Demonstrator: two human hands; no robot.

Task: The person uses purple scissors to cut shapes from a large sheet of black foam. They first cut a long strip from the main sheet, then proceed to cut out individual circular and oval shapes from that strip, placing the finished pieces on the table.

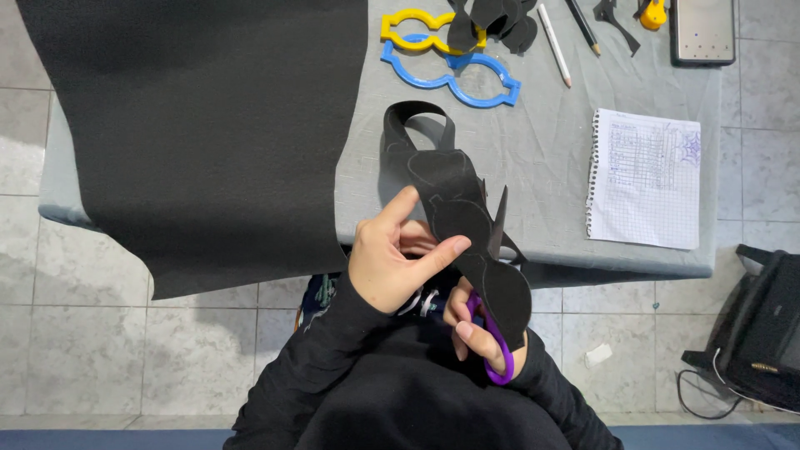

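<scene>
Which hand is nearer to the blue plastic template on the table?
Left. The left hand grips the black foam strip at the table's near edge, below the blue template. The right hand sits lower, near the lap, in the purple scissors, farther away.

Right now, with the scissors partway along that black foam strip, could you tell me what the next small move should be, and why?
Probably one more short snip along the faint traced outline. The left hand pinches the black foam strip near that line, and the right hand grips the purple-handled scissors beneath it, with the shape not yet cut free.
</scene>
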